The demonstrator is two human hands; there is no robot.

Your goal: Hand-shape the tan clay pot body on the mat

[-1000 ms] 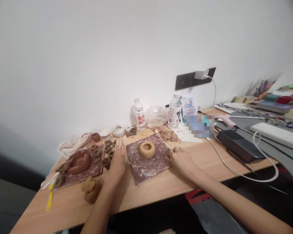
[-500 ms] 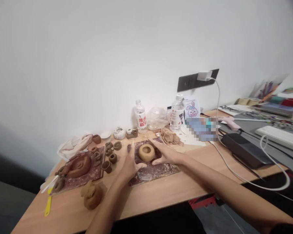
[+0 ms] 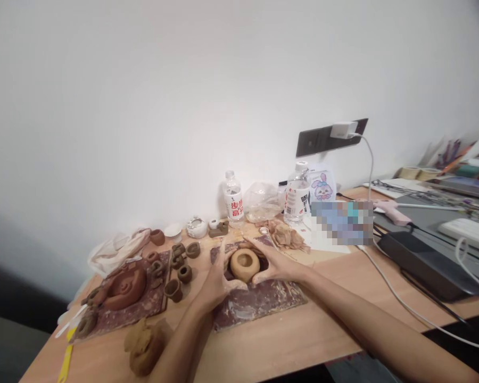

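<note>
the round, tan clay bowl (image 3: 245,275), with no long axis, sits on the blotched maroon board (image 3: 255,308) between the left hand (image 3: 215,283) and right hand (image 3: 280,267), about equally near. both are spread and curved around it; contact is unclear.

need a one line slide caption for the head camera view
Head camera view: left hand and right hand cupped around a round clay pot on a stained board.

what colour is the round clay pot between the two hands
The round clay pot is a light yellowish tan, best seen in the head view.
</note>
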